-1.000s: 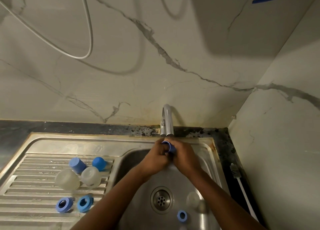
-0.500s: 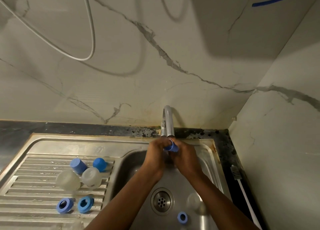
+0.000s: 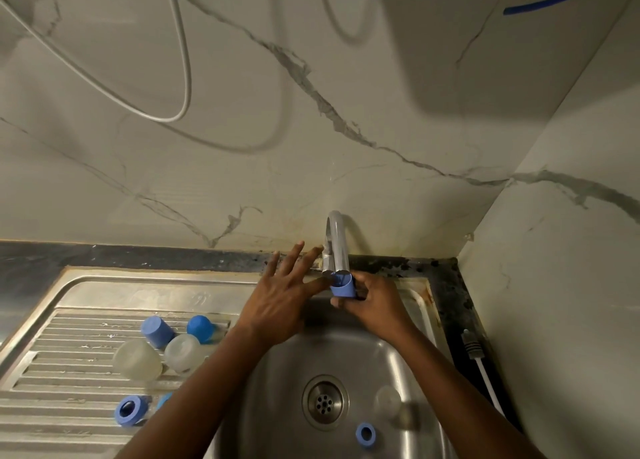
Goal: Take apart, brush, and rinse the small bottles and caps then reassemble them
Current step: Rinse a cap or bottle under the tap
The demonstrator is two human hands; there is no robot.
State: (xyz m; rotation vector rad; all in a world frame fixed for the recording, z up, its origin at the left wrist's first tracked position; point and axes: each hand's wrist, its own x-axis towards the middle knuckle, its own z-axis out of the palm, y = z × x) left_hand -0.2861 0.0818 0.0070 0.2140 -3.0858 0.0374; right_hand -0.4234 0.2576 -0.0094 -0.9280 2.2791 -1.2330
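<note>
A: What is the right hand doing?

B: The right hand (image 3: 377,306) grips a blue cap (image 3: 343,285), open end up, directly under the mouth of the tap (image 3: 336,244) at the back edge of the sink (image 3: 408,365).

A: And the left hand?

B: The left hand (image 3: 280,303) holds nothing. Its fingers are straight and spread, with the thumb reaching toward the cap. I cannot tell whether it touches.

A: Where are the other pieces?

B: On the draining board (image 3: 69,320), left of the basin, two clear bottles (image 3: 138,360) lie side by side, with two more caps (image 3: 157,330) just behind them. Nearer the front edge sits a blue ring (image 3: 130,410). A second ring (image 3: 164,399) is mostly hidden by the left forearm. In the basin, right of the drain (image 3: 323,402), are a third bottle (image 3: 388,398) and a third ring (image 3: 365,433). A white-handled brush (image 3: 481,365) lies along the right edge of the worktop (image 3: 464,306).
</note>
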